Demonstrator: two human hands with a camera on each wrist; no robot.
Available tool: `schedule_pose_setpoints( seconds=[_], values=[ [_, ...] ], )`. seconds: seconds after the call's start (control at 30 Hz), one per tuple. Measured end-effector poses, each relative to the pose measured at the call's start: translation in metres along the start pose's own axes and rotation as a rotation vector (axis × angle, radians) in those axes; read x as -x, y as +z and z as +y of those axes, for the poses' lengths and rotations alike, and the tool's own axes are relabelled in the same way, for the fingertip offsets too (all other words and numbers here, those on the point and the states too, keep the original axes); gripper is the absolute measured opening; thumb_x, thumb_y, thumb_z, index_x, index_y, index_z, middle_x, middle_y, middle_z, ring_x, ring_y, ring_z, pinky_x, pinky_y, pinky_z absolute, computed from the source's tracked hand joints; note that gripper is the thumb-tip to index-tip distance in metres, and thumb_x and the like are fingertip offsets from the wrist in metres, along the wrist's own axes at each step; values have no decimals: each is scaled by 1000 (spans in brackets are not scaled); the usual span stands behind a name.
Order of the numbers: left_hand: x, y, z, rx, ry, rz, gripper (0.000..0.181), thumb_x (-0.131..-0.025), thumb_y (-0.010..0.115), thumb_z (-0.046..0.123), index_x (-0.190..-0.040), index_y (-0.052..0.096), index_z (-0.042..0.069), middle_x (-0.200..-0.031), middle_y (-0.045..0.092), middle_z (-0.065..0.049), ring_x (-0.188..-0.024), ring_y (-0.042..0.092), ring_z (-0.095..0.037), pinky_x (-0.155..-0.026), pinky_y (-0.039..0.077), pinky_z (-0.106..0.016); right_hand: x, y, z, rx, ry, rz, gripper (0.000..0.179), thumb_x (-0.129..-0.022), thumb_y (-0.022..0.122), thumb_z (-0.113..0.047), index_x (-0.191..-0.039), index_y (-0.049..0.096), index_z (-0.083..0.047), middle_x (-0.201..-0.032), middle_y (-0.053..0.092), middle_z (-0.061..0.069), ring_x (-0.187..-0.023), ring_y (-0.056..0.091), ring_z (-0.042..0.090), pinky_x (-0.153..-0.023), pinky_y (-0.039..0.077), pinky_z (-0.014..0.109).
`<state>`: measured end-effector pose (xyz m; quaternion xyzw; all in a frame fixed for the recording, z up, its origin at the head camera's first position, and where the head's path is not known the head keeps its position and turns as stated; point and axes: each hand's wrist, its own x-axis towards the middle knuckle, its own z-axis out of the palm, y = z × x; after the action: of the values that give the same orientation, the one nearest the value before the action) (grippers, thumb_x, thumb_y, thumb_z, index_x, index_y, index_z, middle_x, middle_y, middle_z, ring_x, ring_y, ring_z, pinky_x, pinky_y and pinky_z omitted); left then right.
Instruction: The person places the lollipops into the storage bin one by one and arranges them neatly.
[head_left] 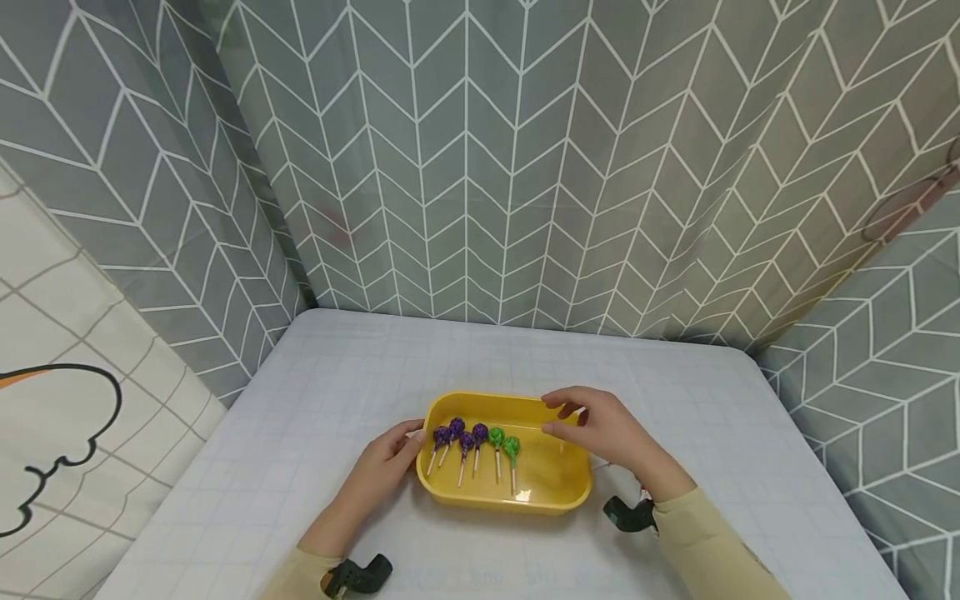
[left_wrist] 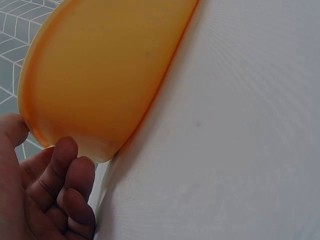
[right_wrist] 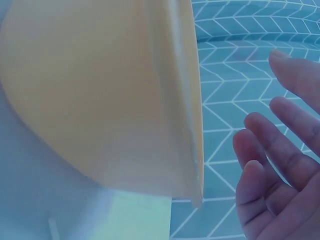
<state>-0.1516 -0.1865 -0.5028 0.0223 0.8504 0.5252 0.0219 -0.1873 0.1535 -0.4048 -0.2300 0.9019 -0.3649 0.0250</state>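
A yellow plastic tray (head_left: 555, 467) stands on the table. In its left half lie several purple lollipops (head_left: 480, 432) and two green lollipops (head_left: 512, 447) in a row, white sticks pointing toward me. My left hand (head_left: 386, 467) holds the tray's left end; in the left wrist view its thumb (left_wrist: 14, 129) is on the rim and the fingers (left_wrist: 65, 157) curl against the wall. Over the tray's right end hovers my right hand (head_left: 600, 425), fingers spread and loosely bent. Nothing sits between those fingers (right_wrist: 265, 135) in the right wrist view, and the tray wall is beside them.
The table (head_left: 360, 358) has a pale, faintly gridded cover. Grey chevron curtains (head_left: 487, 167) rise behind it and at both sides. Each wrist carries a dark camera mount (head_left: 630, 514). A thin white stick-like thing (right_wrist: 53, 229) shows near the tray's right side.
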Motion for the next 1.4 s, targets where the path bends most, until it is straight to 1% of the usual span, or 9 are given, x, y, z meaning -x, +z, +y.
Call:
schedule_pose_setpoints(
  seconds=[0.2,0.27,0.3,0.4,0.57,0.73,0.9,1.13,1.4],
  values=[
    [0,0,0,-2,-2,3,37,-87,47,54,-118,53,36,-78,61,3,-70,58,-15,-64,47,-30,3,-7,6,35,0,33,42,-75,66,-52,-110,62,-29,-103,60,-11,-89,55,13,-74,46,34],
    [0,0,0,-3,-2,4,37,-86,47,55,-117,53,36,-78,61,3,-69,58,-15,-64,47,-30,4,-10,7,43,10,41,42,-74,65,-53,-110,62,-30,-103,60,-12,-87,54,12,-71,47,32],
    [-1,-1,0,-2,-2,5,37,-86,47,55,-117,53,36,-77,61,3,-69,58,-15,-64,47,-29,4,-11,8,39,21,39,43,-74,65,-54,-110,62,-30,-103,60,-12,-86,54,12,-66,48,32],
    [-1,-1,0,-4,0,9,37,-86,46,56,-117,54,36,-77,61,3,-69,57,-14,-64,47,-29,5,-13,11,38,23,46,43,-74,65,-55,-110,61,-33,-105,59,-14,-86,54,10,-66,48,31],
    [0,0,1,-8,2,11,37,-86,46,56,-116,54,36,-76,60,3,-68,57,-14,-64,46,-29,7,-16,15,29,7,64,41,-74,65,-54,-109,59,-36,-108,59,-13,-91,55,9,-76,45,35],
    [0,0,1,-17,1,12,36,-86,46,55,-116,54,36,-76,60,4,-68,57,-14,-64,46,-29,10,-19,19,11,31,68,42,-73,65,-55,-110,58,-37,-109,59,-12,-92,55,9,-77,45,35],
    [0,0,1,-24,4,14,37,-87,47,54,-117,55,34,-75,61,5,-67,58,-13,-64,46,-29,14,-22,26,8,26,77,43,-73,65,-55,-111,57,-37,-108,57,-18,-93,54,8,-77,46,34],
    [0,0,1,-27,6,9,37,-88,47,52,-118,55,32,-75,61,5,-67,58,-13,-64,47,-29,20,-29,31,41,24,96,45,-74,65,-52,-114,56,-33,-109,57,-15,-95,52,9,-78,46,35],
    [1,2,3,-27,-7,5,37,-88,47,52,-118,54,32,-77,61,4,-68,58,-13,-65,47,-29,26,-34,37,45,39,131,45,-74,65,-53,-114,56,-33,-108,56,-18,-92,51,6,-79,45,36]
  ],
)
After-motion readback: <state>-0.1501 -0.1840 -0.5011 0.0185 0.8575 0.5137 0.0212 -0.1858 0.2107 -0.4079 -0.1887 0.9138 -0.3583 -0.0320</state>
